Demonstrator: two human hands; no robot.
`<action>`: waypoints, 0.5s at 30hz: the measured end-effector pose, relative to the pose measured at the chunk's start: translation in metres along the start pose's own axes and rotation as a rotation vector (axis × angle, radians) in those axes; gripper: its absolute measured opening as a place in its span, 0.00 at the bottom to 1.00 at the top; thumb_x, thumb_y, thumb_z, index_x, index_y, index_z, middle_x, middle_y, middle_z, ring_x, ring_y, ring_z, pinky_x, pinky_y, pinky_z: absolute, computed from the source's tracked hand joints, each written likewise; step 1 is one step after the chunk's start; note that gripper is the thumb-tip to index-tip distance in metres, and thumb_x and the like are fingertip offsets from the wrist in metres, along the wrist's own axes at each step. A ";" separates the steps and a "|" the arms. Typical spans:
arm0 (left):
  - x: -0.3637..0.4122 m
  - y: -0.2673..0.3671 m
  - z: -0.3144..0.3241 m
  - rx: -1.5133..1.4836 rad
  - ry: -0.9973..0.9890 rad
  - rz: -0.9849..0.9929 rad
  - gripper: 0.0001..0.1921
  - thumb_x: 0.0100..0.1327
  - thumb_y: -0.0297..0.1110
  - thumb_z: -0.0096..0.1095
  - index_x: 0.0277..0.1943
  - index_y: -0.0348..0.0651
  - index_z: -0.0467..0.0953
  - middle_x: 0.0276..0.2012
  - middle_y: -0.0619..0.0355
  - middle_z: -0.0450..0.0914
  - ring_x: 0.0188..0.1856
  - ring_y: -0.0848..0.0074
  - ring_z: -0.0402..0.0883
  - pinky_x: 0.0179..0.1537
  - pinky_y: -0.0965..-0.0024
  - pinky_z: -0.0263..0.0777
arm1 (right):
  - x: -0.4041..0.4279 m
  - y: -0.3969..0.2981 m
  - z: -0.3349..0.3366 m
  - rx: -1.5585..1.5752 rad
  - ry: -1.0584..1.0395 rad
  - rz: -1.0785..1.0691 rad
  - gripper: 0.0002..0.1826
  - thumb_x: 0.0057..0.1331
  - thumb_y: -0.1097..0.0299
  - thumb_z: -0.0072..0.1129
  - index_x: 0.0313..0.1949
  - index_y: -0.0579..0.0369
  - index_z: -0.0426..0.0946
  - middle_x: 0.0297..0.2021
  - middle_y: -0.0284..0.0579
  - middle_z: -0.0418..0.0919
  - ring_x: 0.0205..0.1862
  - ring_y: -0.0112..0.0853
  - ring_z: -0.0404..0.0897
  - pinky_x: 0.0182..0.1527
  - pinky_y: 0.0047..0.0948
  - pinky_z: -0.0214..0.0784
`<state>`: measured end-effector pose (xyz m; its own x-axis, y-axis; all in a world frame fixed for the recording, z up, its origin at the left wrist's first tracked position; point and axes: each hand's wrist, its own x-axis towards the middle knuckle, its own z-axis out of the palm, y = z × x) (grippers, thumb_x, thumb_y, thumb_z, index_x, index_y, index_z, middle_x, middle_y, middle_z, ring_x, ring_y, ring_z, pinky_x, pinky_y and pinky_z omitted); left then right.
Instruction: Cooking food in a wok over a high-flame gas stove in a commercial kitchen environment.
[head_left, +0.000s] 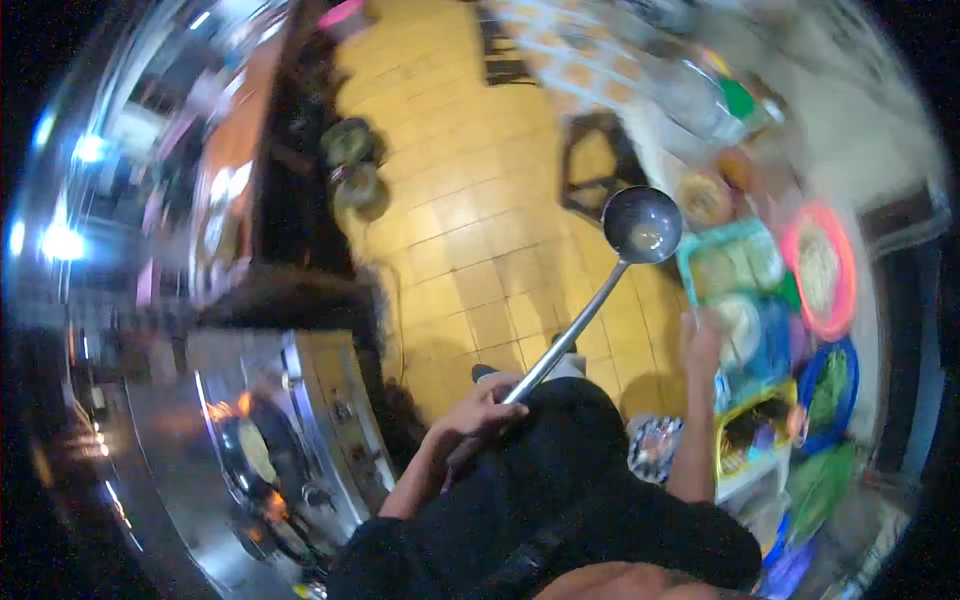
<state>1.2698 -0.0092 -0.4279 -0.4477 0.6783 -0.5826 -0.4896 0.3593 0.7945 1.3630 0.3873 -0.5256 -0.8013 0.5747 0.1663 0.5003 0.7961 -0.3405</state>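
A long-handled metal ladle (574, 326) slants up and to the right in front of my body, with my left hand (484, 409) closed around the lower part of its handle. Its round bowl holds a little shiny liquid. My right hand (701, 341) is blurred at the near edge of a teal plastic basket (684, 259), and whether it grips something there I cannot tell. Just right of that hand is a white, rounded food or bowl (739, 319) in a blue container (776, 337).
On the left, flames rise around a wok (236, 457) with pale food on a metal stove (172, 487). To the right stand a pink basket (849, 277) of pale strands, a blue basket (847, 375) of greens and a yellow basket (720, 450). Dark stools (574, 161) stand on yellow floor tiles (457, 217).
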 end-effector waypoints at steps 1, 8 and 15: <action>-0.008 -0.013 -0.007 -0.055 0.091 0.037 0.22 0.55 0.36 0.68 0.51 0.39 0.73 0.42 0.58 0.76 0.46 0.77 0.73 0.51 0.73 0.66 | 0.003 -0.049 0.002 0.275 -0.223 0.001 0.16 0.64 0.60 0.57 0.45 0.58 0.77 0.44 0.53 0.78 0.48 0.42 0.77 0.50 0.40 0.69; -0.054 -0.119 -0.084 -0.337 0.624 0.471 0.31 0.59 0.38 0.66 0.62 0.36 0.64 0.37 0.62 0.73 0.36 0.82 0.71 0.34 0.75 0.68 | -0.110 -0.351 0.013 0.631 -1.462 -0.928 0.14 0.64 0.59 0.59 0.42 0.57 0.79 0.34 0.49 0.82 0.37 0.33 0.81 0.42 0.34 0.73; -0.191 -0.177 -0.180 -0.432 1.236 0.558 0.19 0.62 0.40 0.63 0.50 0.36 0.70 0.32 0.60 0.76 0.35 0.80 0.74 0.34 0.73 0.69 | -0.257 -0.534 0.051 1.068 -1.885 0.050 0.18 0.59 0.76 0.47 0.50 0.53 0.65 0.27 0.38 0.69 0.22 0.27 0.69 0.28 0.25 0.67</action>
<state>1.3074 -0.3184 -0.4882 -0.8993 -0.4044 -0.1662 -0.1198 -0.1376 0.9832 1.2852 -0.1955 -0.4333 -0.4213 -0.7622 -0.4914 0.7384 0.0263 -0.6739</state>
